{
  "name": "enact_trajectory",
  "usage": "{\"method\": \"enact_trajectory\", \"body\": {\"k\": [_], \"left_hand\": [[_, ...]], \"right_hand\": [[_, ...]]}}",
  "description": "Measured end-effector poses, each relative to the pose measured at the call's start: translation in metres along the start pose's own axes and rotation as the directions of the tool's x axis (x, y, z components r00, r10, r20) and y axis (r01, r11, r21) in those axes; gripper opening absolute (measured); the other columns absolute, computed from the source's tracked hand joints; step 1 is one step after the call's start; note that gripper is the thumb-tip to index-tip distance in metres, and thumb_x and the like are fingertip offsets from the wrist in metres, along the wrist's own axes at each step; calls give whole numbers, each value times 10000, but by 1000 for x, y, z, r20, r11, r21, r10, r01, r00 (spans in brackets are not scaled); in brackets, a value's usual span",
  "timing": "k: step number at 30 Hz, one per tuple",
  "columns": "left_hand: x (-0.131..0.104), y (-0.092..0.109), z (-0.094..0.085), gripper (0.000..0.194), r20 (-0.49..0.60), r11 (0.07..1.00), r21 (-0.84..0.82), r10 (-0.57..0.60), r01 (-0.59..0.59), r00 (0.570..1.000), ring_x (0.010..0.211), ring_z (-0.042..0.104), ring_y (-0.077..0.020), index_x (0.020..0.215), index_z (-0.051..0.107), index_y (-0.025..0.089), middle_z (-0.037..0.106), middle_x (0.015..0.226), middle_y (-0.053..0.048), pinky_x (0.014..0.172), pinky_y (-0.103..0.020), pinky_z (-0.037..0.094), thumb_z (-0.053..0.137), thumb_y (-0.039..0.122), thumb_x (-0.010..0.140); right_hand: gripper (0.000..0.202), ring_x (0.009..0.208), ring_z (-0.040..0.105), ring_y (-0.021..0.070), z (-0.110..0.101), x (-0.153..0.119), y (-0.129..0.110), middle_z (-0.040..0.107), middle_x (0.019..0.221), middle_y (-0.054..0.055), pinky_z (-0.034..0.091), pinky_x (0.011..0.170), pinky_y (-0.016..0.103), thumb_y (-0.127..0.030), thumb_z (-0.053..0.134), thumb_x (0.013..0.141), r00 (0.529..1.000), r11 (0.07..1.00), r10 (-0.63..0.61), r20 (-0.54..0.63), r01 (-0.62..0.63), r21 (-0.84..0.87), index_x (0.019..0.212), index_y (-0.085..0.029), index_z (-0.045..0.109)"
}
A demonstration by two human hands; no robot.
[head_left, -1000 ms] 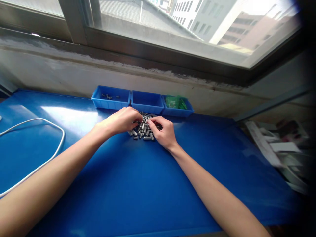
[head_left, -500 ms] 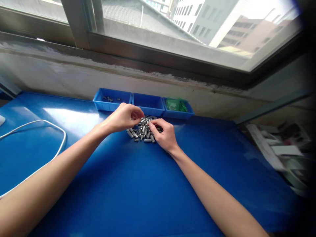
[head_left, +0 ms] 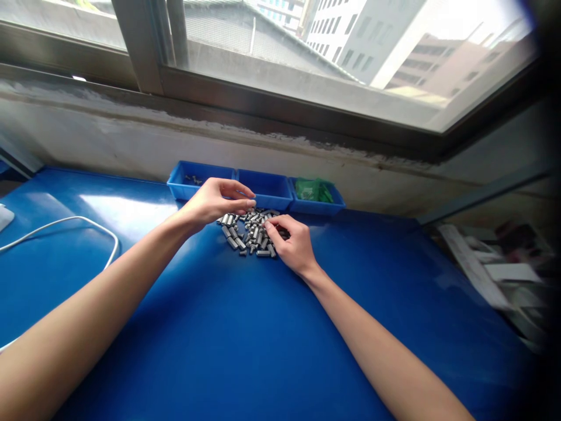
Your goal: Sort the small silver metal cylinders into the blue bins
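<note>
Left hand (head_left: 214, 200) is hovering half-closed above metal standoffs (head_left: 255, 235). Right hand (head_left: 295, 242) is resting, also half-closed, at their right. Whether either is gripping one, I cannot tell

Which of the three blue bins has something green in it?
The right-hand bin, at the end of the row: green plastic lies inside it. The left bin has small metal parts, and no green shows in the middle bin.

Small grey metal pieces (head_left: 256, 236) lie loosely heaped just in front of the middle blue bin (head_left: 275, 202). Most look like stubby, straight rods, tipped on their sides at mixed angles; some screw-like bits (head_left: 243, 253) sit farthest from that bin.
</note>
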State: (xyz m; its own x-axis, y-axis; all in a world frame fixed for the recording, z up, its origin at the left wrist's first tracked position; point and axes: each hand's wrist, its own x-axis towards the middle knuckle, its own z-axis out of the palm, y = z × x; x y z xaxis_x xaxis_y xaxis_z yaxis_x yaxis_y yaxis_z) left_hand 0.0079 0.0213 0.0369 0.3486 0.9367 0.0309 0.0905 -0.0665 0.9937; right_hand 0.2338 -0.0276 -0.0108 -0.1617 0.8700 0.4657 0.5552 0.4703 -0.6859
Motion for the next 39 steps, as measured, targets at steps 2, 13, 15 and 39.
{"method": "enact_trajectory", "body": {"k": [2, 13, 15, 39], "left_hand": [[-1, 3, 0, 496, 2, 999, -25, -33, 33, 999, 781, 736, -181, 1002, 787, 127, 795, 908, -105, 786, -296, 609, 929, 455, 658], [2, 9, -45, 217, -497, 855, 515, 363, -69, 788, 811, 740, -224, 862, 801, 196, 796, 870, -64, 764, -319, 588, 804, 384, 754], [1, 8, -53, 178, -491, 799, 600, 407, -40, 770, 816, 740, -225, 855, 800, 208, 796, 871, -56, 782, -320, 584, 768, 366, 778], [-4, 4, 0, 143, 351, 520, 782, 86, -343, 932, 661, 656, -189, 744, 790, 203, 749, 724, -49, 643, -275, 436, 658, 150, 757]], "right_hand": [[154, 817, 700, 202, 0, 0, 0, 770, 881, 47, 533, 808, 329, -290, 645, 932, 1000, 1000, -2, 0, 2, 0, 834, -211, 733], [152, 820, 704, 199, 0, -1, 2, 771, 880, 44, 518, 784, 325, -277, 646, 938, 1000, 1000, -17, 1, 17, 9, 839, -208, 738], [154, 817, 705, 202, 0, -1, 1, 773, 880, 45, 518, 784, 330, -283, 647, 937, 1000, 1000, -13, 2, 13, 6, 836, -211, 738], [169, 805, 696, 196, 0, 1, -4, 771, 871, 46, 528, 776, 325, -296, 632, 937, 1000, 1000, -9, 4, 10, -15, 825, -214, 729]]}}
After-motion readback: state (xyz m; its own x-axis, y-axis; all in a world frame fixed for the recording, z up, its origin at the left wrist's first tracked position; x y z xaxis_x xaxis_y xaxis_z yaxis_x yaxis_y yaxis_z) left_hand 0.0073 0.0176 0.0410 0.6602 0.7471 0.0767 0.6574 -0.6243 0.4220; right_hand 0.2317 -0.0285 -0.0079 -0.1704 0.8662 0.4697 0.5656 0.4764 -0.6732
